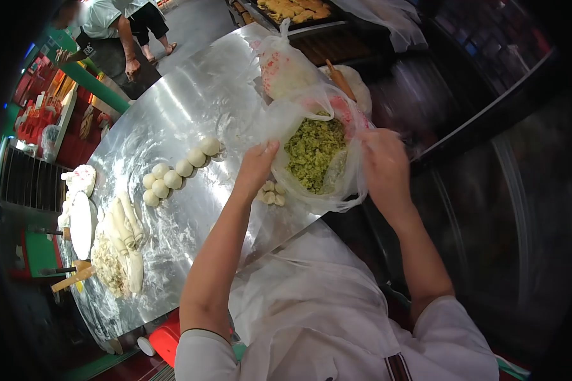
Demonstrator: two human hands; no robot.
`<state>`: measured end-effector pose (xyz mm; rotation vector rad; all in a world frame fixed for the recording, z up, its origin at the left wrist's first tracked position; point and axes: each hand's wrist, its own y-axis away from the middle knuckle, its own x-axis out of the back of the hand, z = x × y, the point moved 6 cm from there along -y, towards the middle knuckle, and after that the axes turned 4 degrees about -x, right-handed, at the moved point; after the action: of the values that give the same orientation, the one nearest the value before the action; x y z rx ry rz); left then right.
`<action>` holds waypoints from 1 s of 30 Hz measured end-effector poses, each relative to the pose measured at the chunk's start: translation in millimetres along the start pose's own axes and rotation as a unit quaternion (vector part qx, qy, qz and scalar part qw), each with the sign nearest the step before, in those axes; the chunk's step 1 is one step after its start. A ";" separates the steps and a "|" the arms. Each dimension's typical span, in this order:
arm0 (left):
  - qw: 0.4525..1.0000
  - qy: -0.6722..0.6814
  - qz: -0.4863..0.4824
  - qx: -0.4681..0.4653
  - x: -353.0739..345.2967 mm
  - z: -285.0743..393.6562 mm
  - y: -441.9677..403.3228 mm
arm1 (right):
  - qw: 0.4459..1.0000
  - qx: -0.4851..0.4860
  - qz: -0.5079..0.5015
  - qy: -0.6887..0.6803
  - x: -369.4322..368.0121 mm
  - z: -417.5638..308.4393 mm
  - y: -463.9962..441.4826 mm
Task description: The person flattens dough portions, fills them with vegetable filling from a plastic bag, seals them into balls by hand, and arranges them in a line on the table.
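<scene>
and here's the plastic bag (339, 192), its mouth spread wide at the right end of the worktop (190, 238), near the near right corner, with green filling (314, 149) showing inside. the left hand (259, 166) has the bag's left rim pinched, fingers closed in, thumb on top. over on the other side the right hand (386, 159) is a blur at the right rim, fingers curled in at the plastic; how firmly they grip, i cannot tell. small dough pieces (271, 193) sit just beside the bag, below the left hand. a bent row of dough balls (184, 167) runs along the middle, and dough rolls (124, 225) lie toward the left end. beyond the open bag, a knotted bag (289, 73) stands near a rolling pin (341, 81).
</scene>
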<state>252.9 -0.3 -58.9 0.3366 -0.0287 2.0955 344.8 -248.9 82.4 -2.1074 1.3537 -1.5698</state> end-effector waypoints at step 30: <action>0.839 -0.513 0.037 -0.175 67.5 -40.5 151.8 | 0.892 0.129 -0.384 0.201 -162.5 -0.4 13.6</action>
<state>82.7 -17.0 -63.5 1.1980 -1.0544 1.6935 332.9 -135.3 -34.1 -2.3521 0.2876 -2.4149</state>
